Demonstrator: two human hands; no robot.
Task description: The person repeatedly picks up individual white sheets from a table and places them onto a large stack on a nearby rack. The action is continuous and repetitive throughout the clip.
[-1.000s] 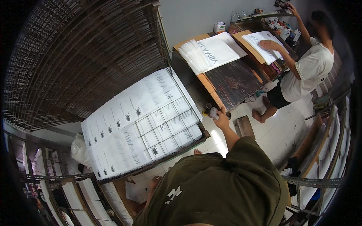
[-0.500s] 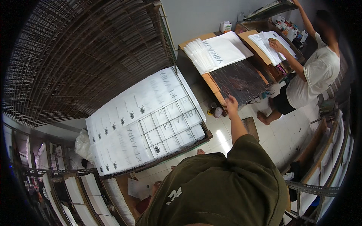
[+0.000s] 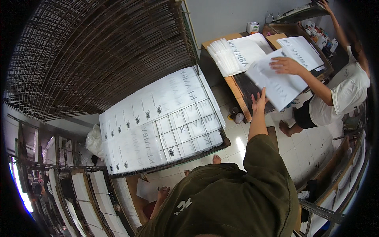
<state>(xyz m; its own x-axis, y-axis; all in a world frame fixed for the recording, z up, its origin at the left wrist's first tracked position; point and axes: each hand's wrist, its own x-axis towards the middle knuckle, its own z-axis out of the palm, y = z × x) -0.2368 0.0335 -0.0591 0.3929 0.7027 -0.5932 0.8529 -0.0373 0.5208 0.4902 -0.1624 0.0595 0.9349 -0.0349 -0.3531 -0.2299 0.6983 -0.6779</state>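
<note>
My right hand reaches forward with fingers apart, at the near left edge of a white printed sheet. Whether the fingertips touch the sheet, I cannot tell. A co-worker's hand lies over that sheet, which hangs tilted above the dark tabletop. My left hand shows low beside my shirt, partly hidden, its fingers unclear. To the left, a wire rack bears several white sheets with dark print.
On the bench sit a stack of white sheets and another printed stack. The co-worker stands at right, another hand raising a hinged frame. Many raised wire racks tower at left. Shelves of white sheets line the lower left.
The co-worker has lifted a white sheet off the bench and brought it left toward me. My right hand has moved forward to its edge with fingers spread. The view has shifted slightly.
</note>
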